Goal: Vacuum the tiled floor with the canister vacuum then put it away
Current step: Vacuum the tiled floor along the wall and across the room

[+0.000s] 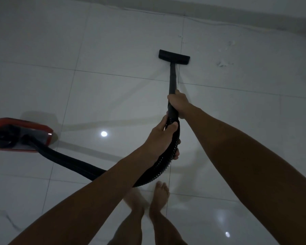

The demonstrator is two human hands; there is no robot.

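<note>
— Both hands are wrapped tight: our right hand (178, 105) grips the rigid black plastic wand (172, 80) near its upper end, and our left hand (163, 137) closes around the ribbed black flexible hose (72, 160) just behind it.

— And where does the head sit from that grip?

— Straight ahead of us. The wand's long axis runs away from our body, ending in the flat black floor nozzle (174, 55), which rests crosswise on the glossy pale tiled floor (113, 50). Our right hand is the nearer one to it.

— The debris?

— Pale scattered crumbs (223, 63) lie to the right of the nozzle, near it but apart. We judge the nozzle must swing rightward.

— And the machine?

— The red canister vacuum body (19, 134) sits well off to our left, hose trailing from it.
</note>
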